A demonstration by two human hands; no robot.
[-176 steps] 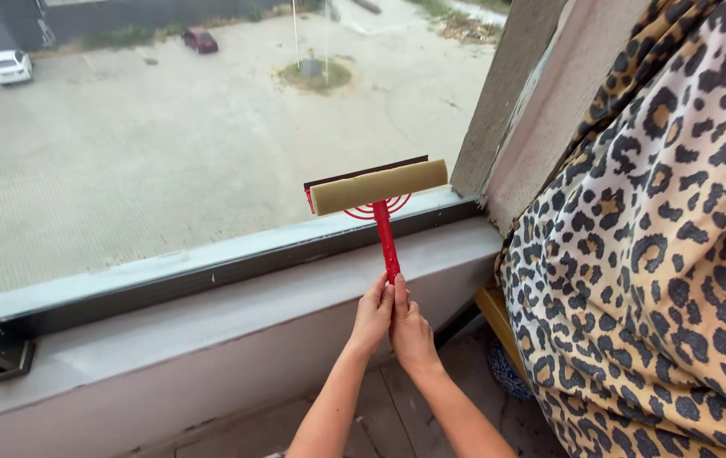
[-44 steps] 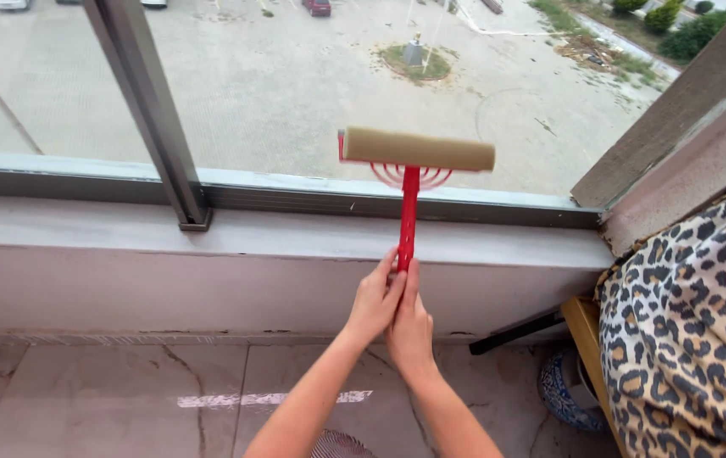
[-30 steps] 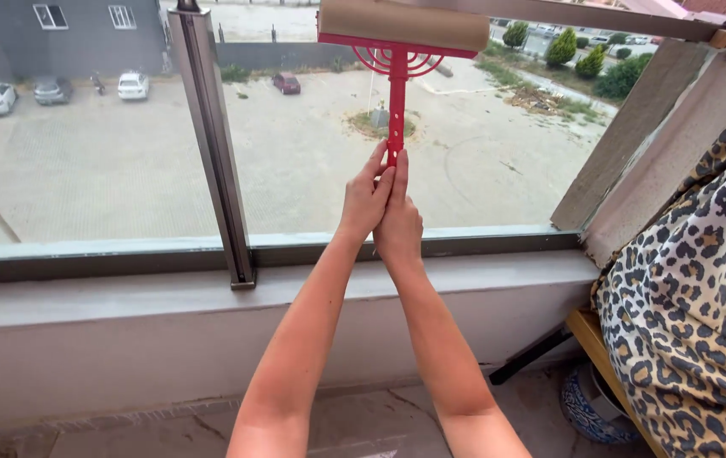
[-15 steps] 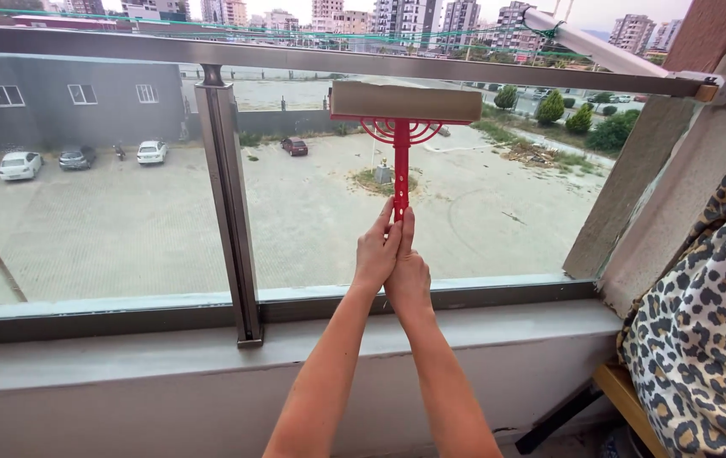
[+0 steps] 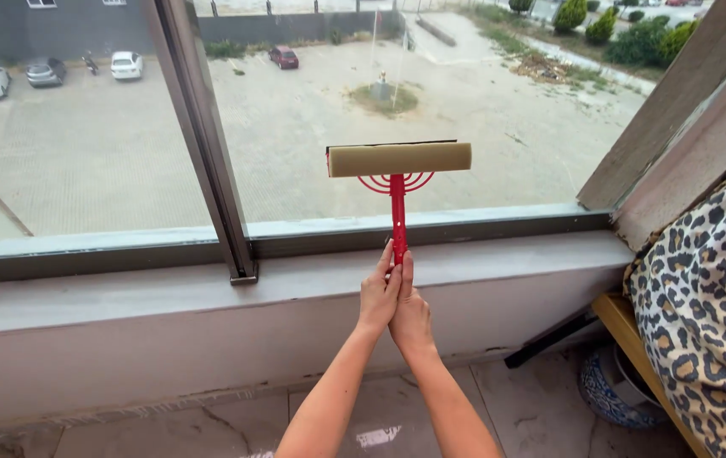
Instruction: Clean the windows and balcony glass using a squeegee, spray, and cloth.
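Left hand (image 5: 377, 295) and right hand (image 5: 411, 315), fingers pressed together, clasp a red window squeegee (image 5: 397, 182) upright. Its sponge head lies against the glass pane (image 5: 464, 102) above the sill (image 5: 168, 293).

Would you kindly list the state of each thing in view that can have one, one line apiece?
Window squeegee: upright, sponge head level against the glass, low on the pane.
Left hand: closed on the red handle's lower end.
Right hand: closed on the handle, pressed against the left hand.
Glass pane: shut, see-through.
Metal post: fixed, leaning in this view.
Leopard-print cloth: draped over furniture at the right.
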